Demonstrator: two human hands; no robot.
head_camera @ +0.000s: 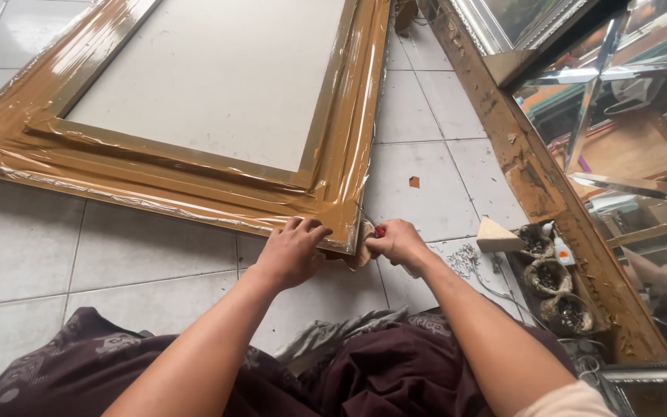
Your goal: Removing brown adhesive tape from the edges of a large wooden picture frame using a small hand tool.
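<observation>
A person seated on a white tiled floor (117, 255) works at the near right corner of a large frame (194, 166), brown and gold and wrapped in clear film, which lies flat on the tiles. The frame fills the upper left of the view; its near rail runs from the left edge down and to the right, and its right rail climbs from that corner toward the top of the view, so the corner points at the person's hands. The left hand (295, 251) rests on the near rail just left of the corner, fingers curled over the edge and pressed on the film. Just beside it, across the corner, the right hand (397, 241) is closed around a small tool (380, 230) with a red tip; only the tip shows, aimed leftward at the corner, and what kind of tool it is cannot be told. Both hands sit about equally close to the corner, one on each side. Farther right, a pale wedge-shaped block (497, 235) and three small dark pots (550, 274) lie along the foot of a worn wooden frame (534, 177) holding mirror glass (642, 154). Dark patterned cloth (380, 378) covers the person's lap.
</observation>
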